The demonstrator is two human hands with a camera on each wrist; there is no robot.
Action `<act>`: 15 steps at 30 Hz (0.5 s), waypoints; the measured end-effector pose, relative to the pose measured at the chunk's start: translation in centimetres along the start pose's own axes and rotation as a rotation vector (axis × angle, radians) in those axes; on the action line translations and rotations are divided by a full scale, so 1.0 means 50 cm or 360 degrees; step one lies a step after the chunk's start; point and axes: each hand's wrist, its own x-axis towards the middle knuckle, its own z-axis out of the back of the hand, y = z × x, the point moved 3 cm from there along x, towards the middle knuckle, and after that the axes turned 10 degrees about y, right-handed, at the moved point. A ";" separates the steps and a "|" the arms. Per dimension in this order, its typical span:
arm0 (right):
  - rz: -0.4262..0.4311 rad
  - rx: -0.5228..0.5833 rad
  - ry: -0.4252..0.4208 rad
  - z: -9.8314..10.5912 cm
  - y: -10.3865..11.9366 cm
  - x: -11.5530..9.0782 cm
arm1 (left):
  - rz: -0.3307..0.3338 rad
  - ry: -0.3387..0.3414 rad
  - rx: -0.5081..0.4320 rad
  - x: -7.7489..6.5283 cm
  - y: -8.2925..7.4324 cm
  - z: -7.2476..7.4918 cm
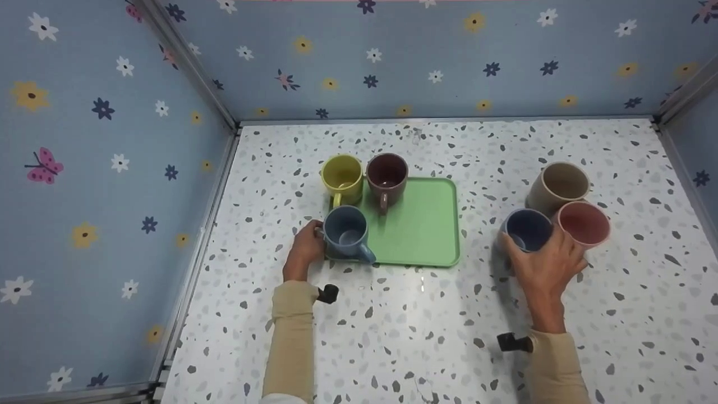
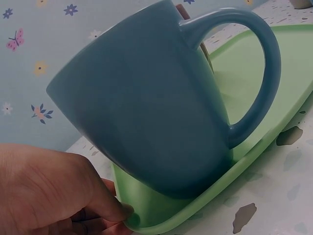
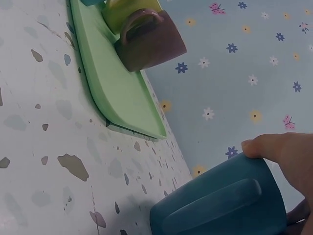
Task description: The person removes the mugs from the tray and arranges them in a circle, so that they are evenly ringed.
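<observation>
My left hand (image 1: 306, 245) is at the near left corner of a green tray (image 1: 422, 233); in the left wrist view its thumb and fingers pinch the tray's rim. A greyish-blue mug (image 1: 343, 225) stands on that corner, beside the hand, its handle turned toward the near side. On the tray's far left are a yellow mug (image 1: 343, 173) and a maroon mug (image 1: 387, 174). Off to the right, my right hand (image 1: 547, 269) grips a dark blue mug (image 1: 526, 225) from above, thumb on its left side. Its other fingers are partly hidden between that mug and a pink mug (image 1: 586, 223).
Behind the dark blue and pink mugs stands a beige mug (image 1: 543, 193), close to both. All rests on a white speckled table (image 1: 404, 331). Flower-patterned walls (image 1: 392, 62) enclose the back and sides. The tray's right half shows bare green.
</observation>
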 end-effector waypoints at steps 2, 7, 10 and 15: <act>0.0005 0.0007 -0.0003 0.001 -0.002 -0.001 | 0.0008 0.0006 0.0001 0.000 -0.001 0.001; 0.0016 0.0009 -0.0013 0.003 -0.004 -0.004 | 0.0004 0.0009 0.0005 -0.002 -0.002 0.002; 0.0007 -0.0004 -0.0003 0.005 -0.003 -0.007 | 0.0000 0.0008 0.0009 -0.001 -0.001 0.002; -0.0063 -0.0083 0.0060 0.010 0.003 -0.008 | -0.0013 -0.0007 0.0022 0.001 0.000 0.003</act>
